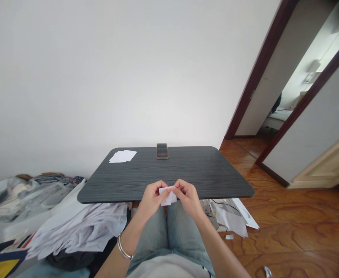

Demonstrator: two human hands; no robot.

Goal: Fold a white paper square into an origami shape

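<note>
A small folded piece of white paper (167,197) is pinched between both hands at the near edge of the dark table (186,170). My left hand (154,197) grips its left side between thumb and fingers. On the paper's upper right, the thumb and fingertips of my right hand (187,196) are closed. Part of the paper is hidden behind the fingers. Several white paper sheets (123,156) lie overlapping at the table's far left corner. A phone (162,150) stands at the back middle, close to the wall.
Left of the table are heaped white cloth (79,227) and plastic-wrapped clothes (39,197). Under the right side sit papers (232,221) and cables. Paper scraps (229,236) lie on the wooden floor (296,227). A doorway (262,96) opens at the right.
</note>
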